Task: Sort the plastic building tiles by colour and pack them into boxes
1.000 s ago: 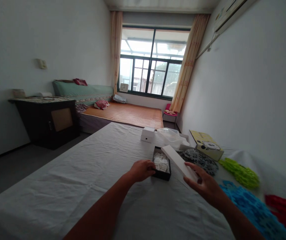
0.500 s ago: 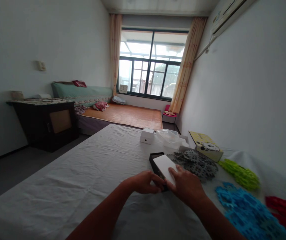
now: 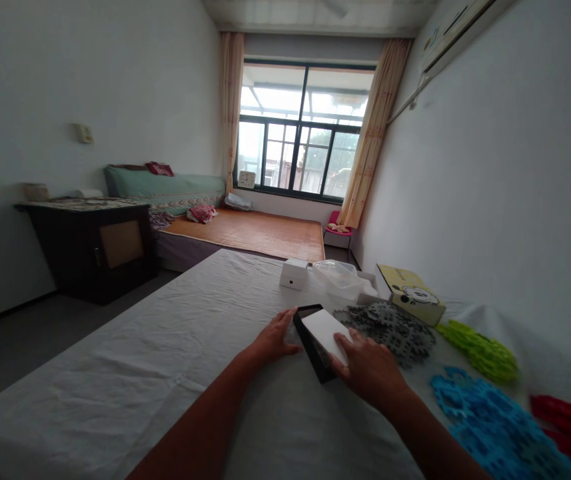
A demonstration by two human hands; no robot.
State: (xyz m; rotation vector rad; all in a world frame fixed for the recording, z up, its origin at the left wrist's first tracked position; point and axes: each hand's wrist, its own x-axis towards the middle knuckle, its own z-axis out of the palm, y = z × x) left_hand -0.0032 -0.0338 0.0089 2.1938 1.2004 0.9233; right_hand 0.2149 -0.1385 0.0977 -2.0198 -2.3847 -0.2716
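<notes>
A slim white box [image 3: 324, 332], plain on top, lies tilted partly in and over an open black box [image 3: 310, 352]. My right hand [image 3: 370, 369] grips the white box by its near right end, thumb and fingers bent over it. On the other side, my left hand [image 3: 274, 340] is open, thumb and fingers apart. Its fingertips reach the black box's far left corner; whether they touch it I cannot tell. Much of the black box's inside is hidden under the white one.
Grey interlocking plastic pieces [image 3: 395, 331] are heaped right of the boxes, with green [image 3: 480, 348], blue [image 3: 500, 420] and red [image 3: 570, 427] piles beyond. Behind stand a small white box [image 3: 294, 274], a clear plastic container [image 3: 338, 275] and a yellow carton [image 3: 415, 293]. A white sheet [image 3: 130, 353] covers the surface.
My left hand has moved from the black box's near end to its far left side, and its fingers have spread. The right hand stays on the white box, which has shifted slightly left.
</notes>
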